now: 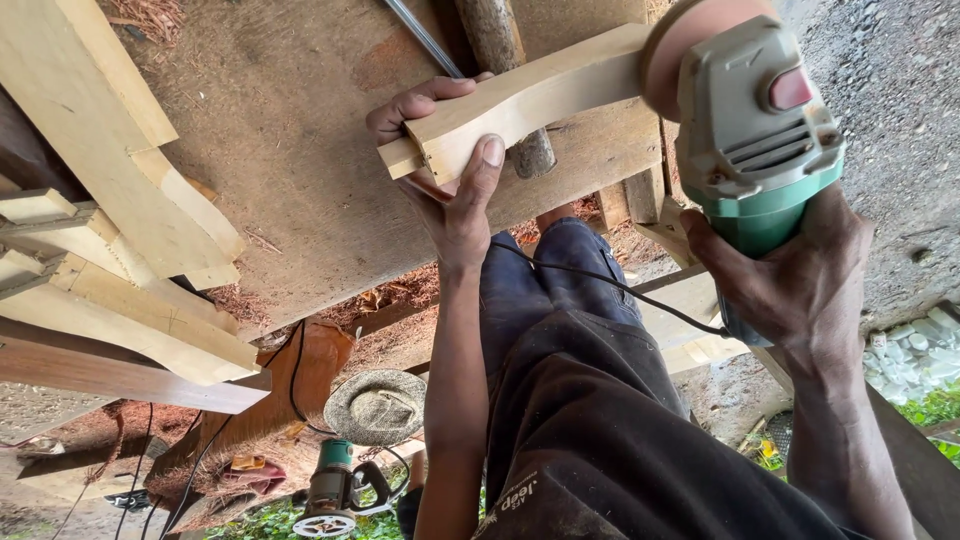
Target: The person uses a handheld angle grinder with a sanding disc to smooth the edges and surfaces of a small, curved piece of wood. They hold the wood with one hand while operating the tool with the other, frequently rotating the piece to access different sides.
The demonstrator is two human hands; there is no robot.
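My left hand (455, 190) grips the near end of a curved pale wooden piece (530, 100), thumb on top and fingers wrapped behind it. The piece lies across a worn plywood worktop (300, 150). My right hand (790, 280) holds the body of a green and grey angle grinder (755, 130). The grinder's sanding disc (670, 50) is pressed against the far end of the wooden piece. The grinder's black cord (610, 285) runs across my dark trousers (590, 400).
Several shaped pale wooden parts (120, 220) lie stacked on the left of the worktop. A round log (505, 70) and a metal rod (425, 40) lie behind the piece. On the ground sit a hat (378, 405), a green router tool (333, 485), cables, sawdust and white stones (915, 350).
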